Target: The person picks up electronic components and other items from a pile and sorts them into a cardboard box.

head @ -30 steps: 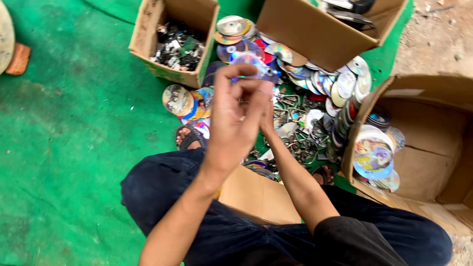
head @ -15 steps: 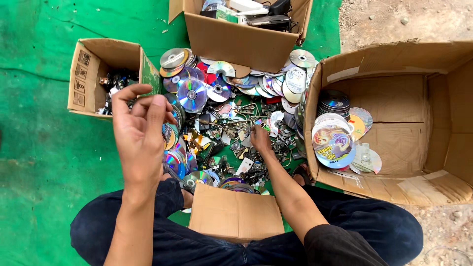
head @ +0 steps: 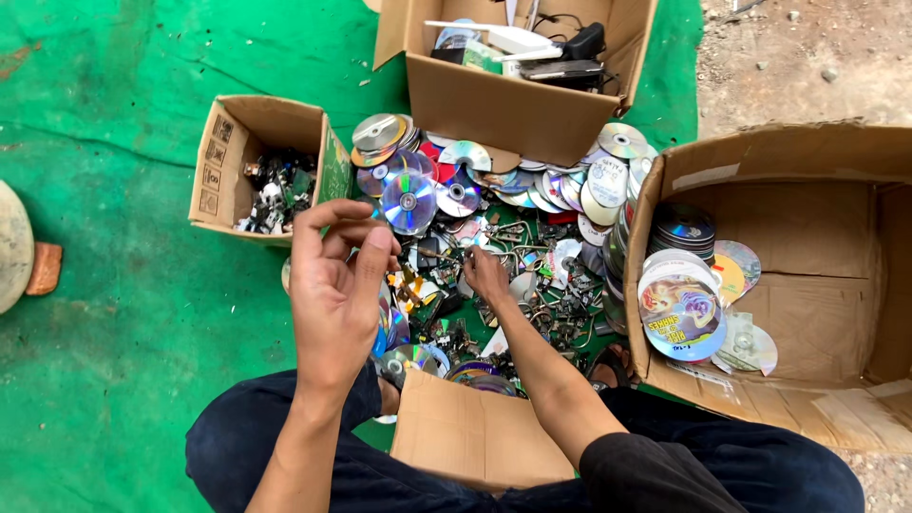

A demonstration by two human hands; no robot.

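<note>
Green matting (head: 114,190) is covering the ground where a person is sitting. Their left hand (head: 337,285) is hovering raised with fingers loosely curled, thumb and fingertips nearly pinching; whether anything tiny is between them, I cannot tell. Their right hand (head: 486,275) is reaching down, closing on scrap in the pile of discs and broken parts (head: 494,256), likely spread for sorting. Around it, brown cardboard boxes are standing open: a small box of dark bits (head: 271,176), a box of devices (head: 518,71), a large box of stacked discs (head: 760,275).

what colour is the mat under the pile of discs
Green. The mat shows best in the head view, spread under the discs and boxes.
</note>
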